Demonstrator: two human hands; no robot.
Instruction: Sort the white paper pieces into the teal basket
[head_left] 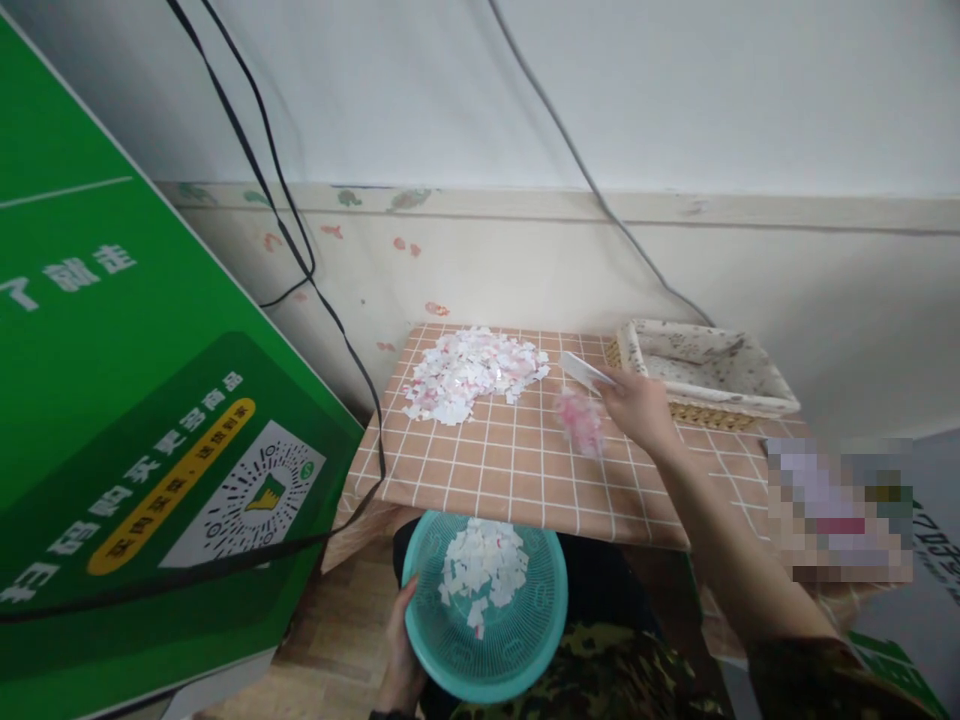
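Note:
My left hand (403,640) grips the left rim of a teal plastic colander (525,640), which sits over my lap just below the table edge. White paper scraps (484,562), a few with pink marks, lie inside it. Above the table's right half, my right hand (637,400) is closed on a flat, white, card-like piece (581,370), its exact kind unclear. Below that piece is a smeared cluster of pink and white scraps (580,422). A wide heap of white and pinkish paper scraps (476,370) covers the table's back left.
A wicker basket with a cloth lining (716,405) stands at the back right of the checked tablecloth (510,470). Black cables (341,320) hang down on the left, before a green printed board (187,400). A grey cable (577,150) runs down the wall. Something pixelated lies far right.

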